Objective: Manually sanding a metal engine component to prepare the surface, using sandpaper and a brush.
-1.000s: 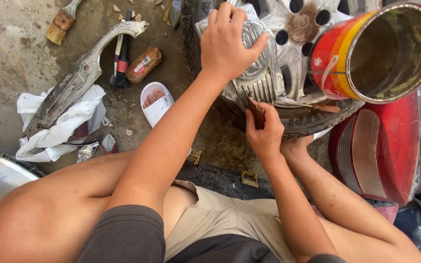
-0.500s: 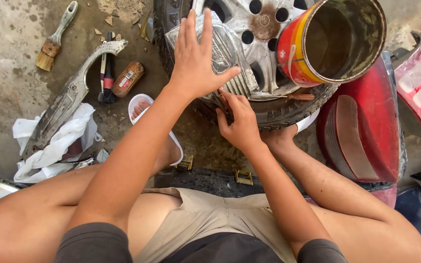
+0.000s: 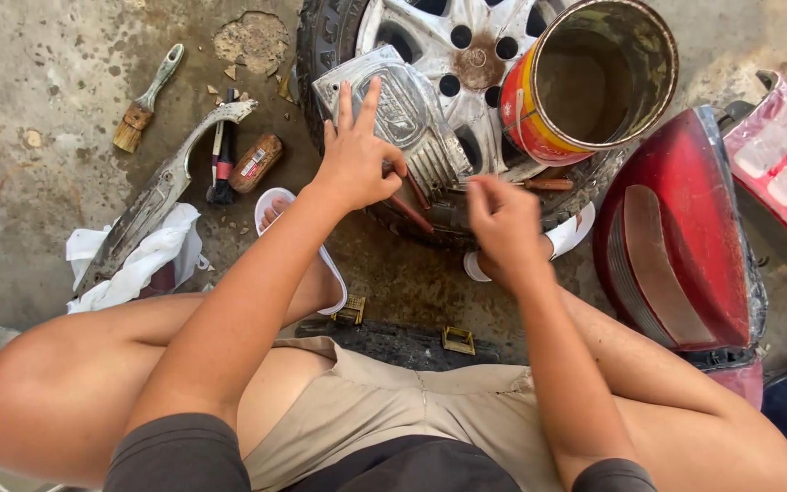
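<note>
Left hand [image 3: 357,159] is pressing the chrome grille piece [image 3: 403,114] flat on the wheel [image 3: 466,55] at 12 o'clock, fingers half spread; right hand [image 3: 503,219] is pinching something small, can't tell what. Looks mid-sanding; next stroke needs steady bracing.

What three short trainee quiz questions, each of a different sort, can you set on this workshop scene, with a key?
1. True or false: the left hand presses on the silver grille piece lying on the wheel.
2. Which thing stands on the wheel? A) red and yellow can B) a glass bottle C) a hammer
3. Fill in: the paintbrush lies on the ____ floor.

Key: 1 true; 2 A; 3 concrete. The right hand hangs near the wheel's edge; what it grips cannot be told.
</note>
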